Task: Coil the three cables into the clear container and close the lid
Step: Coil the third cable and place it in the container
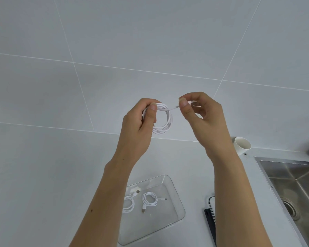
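My left hand [141, 120] grips a white cable [165, 122] wound into a round coil, held up in front of the tiled wall. My right hand [200, 113] pinches the free end of that same cable between thumb and forefinger, just right of the coil. Below, on the counter, stands the clear container [175, 189], open. Inside it lie two coiled white cables, one [150, 199] in the middle and one [128, 205] partly hidden behind my left forearm. A dark-rimmed lid [210, 211] lies to the container's right, mostly hidden by my right forearm.
A white paper cup [242, 145] stands at the back of the counter on the right. A steel sink [296, 189] with a drain fills the lower right corner. The pale counter [43, 175] stretches to the left.
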